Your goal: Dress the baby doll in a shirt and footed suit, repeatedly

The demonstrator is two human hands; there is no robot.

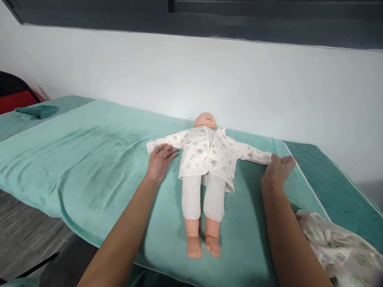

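A baby doll (206, 119) lies on its back, head toward the wall, its arms stretched out to both sides. It wears a white printed jacket (194, 153), fastened at the chest, with the white cloth of its legs (191, 197) showing below and bare feet. Beside the sleeve on the left, my left hand (160, 159) rests with its fingers spread, the fingertips at the sleeve's lower edge. My right hand (277, 169) pinches the cuff of the other sleeve (254, 153), which is drawn out straight. Both doll hands are hidden.
The doll lies on a bed with a green plush cover (89, 159). A crumpled printed cloth (338, 243) lies near my right forearm. Behind the bed rises a white wall (167, 75). A red and black object (18, 95) stands at the far left.
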